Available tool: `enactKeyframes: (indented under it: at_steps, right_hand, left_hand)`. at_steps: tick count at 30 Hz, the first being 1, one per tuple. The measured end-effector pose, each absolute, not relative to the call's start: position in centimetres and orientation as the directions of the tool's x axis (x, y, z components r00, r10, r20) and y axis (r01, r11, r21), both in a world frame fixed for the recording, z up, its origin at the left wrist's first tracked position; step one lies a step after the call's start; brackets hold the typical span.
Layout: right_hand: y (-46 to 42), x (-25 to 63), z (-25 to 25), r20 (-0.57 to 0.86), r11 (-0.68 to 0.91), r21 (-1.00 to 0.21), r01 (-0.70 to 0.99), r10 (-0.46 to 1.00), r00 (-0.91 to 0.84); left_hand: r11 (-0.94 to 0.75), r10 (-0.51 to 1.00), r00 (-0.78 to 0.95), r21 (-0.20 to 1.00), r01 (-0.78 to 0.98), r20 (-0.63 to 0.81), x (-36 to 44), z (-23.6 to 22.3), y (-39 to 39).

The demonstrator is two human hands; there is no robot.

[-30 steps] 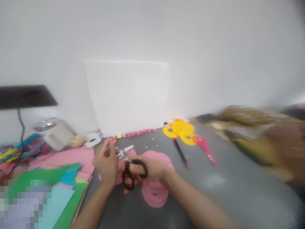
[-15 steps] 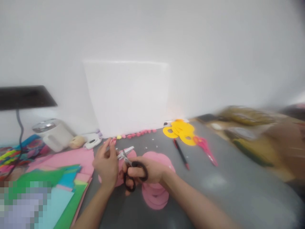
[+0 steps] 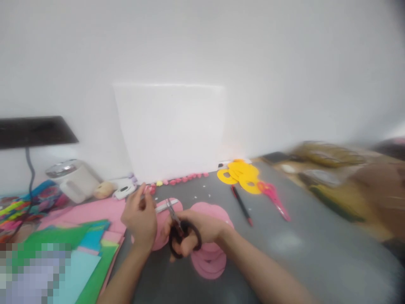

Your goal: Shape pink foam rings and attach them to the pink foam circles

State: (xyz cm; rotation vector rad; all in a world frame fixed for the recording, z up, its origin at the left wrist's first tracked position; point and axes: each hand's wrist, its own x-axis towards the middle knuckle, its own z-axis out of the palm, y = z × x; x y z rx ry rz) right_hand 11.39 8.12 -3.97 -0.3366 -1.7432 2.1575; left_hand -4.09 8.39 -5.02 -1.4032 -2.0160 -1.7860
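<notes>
One white strip [image 3: 166, 205] juts from the curled-in fingers of the left hand [image 3: 139, 217] above the grey desk [image 3: 316, 253], while the right hand [image 3: 199, 228], its fingers wrapped around black-handled scissors [image 3: 177, 223], holds their blades at the strip, over pink shapes [image 3: 162, 236].

Scissors [image 3: 176, 220]: black handles, silver-grey blades. Strip [image 3: 160, 207] by the blades: white. Paper cut-outs [image 3: 210, 207]: uniform pink. Rings [image 3: 243, 172]: solid yellow. Second scissors [image 3: 272, 196]: bright pink handles. Pen [image 3: 242, 205]: black, red at both ends. Surface [image 3: 316, 261]: dark grey, pale sheen. Row of small pieces [image 3: 185, 179]: mostly pink, one yellow. Board [image 3: 172, 131]: plain white. Sheets [image 3: 82, 270]: green, blue, light blue, pink, yellow-green.
</notes>
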Motion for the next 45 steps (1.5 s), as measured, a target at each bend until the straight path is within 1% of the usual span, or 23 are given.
enactKeyframes:
  at_steps: [3, 4, 6, 8, 11, 14, 16, 18, 19, 21, 24, 26, 29, 32, 35, 39, 45]
  right_hand:
    - [8.5, 11.6, -3.6, 0.073, -0.024, -0.996, -0.085, 0.309, -0.948]
    - [8.6, 11.7, -3.4, 0.082, -0.002, -0.996, -0.087, 0.300, -0.950]
    - [8.8, 12.0, -3.1, 0.088, -0.019, -0.995, -0.098, 0.307, -0.948]
    - [9.1, 12.3, -2.8, 0.090, -0.045, -0.993, -0.113, 0.349, -0.933]
    - [9.6, 13.0, -2.8, 0.086, -0.011, -0.995, -0.104, 0.474, -0.876]
    - [10.2, 13.6, -3.2, 0.087, 0.084, -0.995, -0.047, 0.581, -0.809]
    - [10.4, 13.8, -3.5, 0.093, 0.131, -0.991, -0.014, 0.619, -0.780]
    - [10.5, 13.9, -3.9, 0.058, 0.135, -0.990, 0.039, 0.641, -0.765]
    - [10.4, 13.8, -4.1, 0.026, 0.131, -0.988, 0.080, 0.658, -0.753]
    - [10.4, 13.6, -4.4, -0.011, 0.168, -0.968, 0.188, 0.717, -0.697]
    - [10.2, 13.2, -4.8, 0.063, 0.332, -0.877, 0.346, 0.794, -0.605]
    - [10.1, 12.9, -4.8, 0.117, 0.430, -0.796, 0.426, 0.799, -0.590]
    - [9.9, 12.6, -4.6, 0.138, 0.506, -0.676, 0.537, 0.802, -0.581]
    - [9.7, 12.5, -4.4, 0.122, 0.529, -0.543, 0.652, 0.818, -0.562]
    - [9.7, 12.5, -4.5, 0.092, 0.534, -0.439, 0.723, 0.827, -0.555]
    - [9.6, 12.3, -4.8, 0.052, 0.541, -0.349, 0.765, 0.826, -0.561]
    - [9.3, 12.0, -4.9, 0.118, 0.565, -0.236, 0.791, 0.825, -0.553]
  left_hand:
    - [-0.131, 0.537, -0.481, 0.632, 0.764, 0.693, -4.3, -5.0, 8.4]
    - [-0.142, 0.537, -0.459, 0.612, 0.778, 0.708, -4.3, -5.0, 8.4]
    - [-0.160, 0.558, -0.419, 0.589, 0.792, 0.716, -4.3, -5.0, 8.4]
    - [-0.162, 0.627, -0.400, 0.614, 0.772, 0.668, -4.3, -5.1, 8.4]
    - [-0.149, 0.751, -0.389, 0.711, 0.688, 0.534, -4.4, -5.1, 8.5]
    - [-0.114, 0.762, -0.442, 0.769, 0.629, 0.473, -4.5, -4.7, 8.5]
    - [-0.078, 0.786, -0.502, 0.863, 0.498, 0.361, -4.5, -4.4, 8.5]
    - [-0.055, 0.833, -0.520, 0.964, 0.261, 0.189, -4.4, -4.1, 8.6]
    - [-0.054, 0.850, -0.513, 0.989, 0.139, 0.119, -4.3, -4.0, 8.6]
    - [-0.070, 0.862, -0.506, 0.996, -0.046, 0.037, -4.2, -3.9, 8.7]
    - [-0.064, 0.867, -0.495, 0.976, -0.209, -0.049, -3.9, -3.8, 8.8]
    - [-0.045, 0.876, -0.473, 0.960, -0.275, -0.094, -3.6, -3.6, 8.7]
    - [-0.020, 0.887, -0.441, 0.942, -0.336, -0.138, -3.4, -3.2, 8.5]
    - [-0.004, 0.890, -0.426, 0.931, -0.364, -0.162, -3.4, -2.9, 8.4]
    - [0.014, 0.889, -0.418, 0.923, -0.384, -0.187, -3.5, -2.9, 8.5]
    - [0.043, 0.888, -0.400, 0.908, -0.416, -0.226, -3.7, -2.9, 8.6]
    - [0.079, 0.895, -0.365, 0.897, -0.434, -0.255, -3.7, -2.7, 8.6]
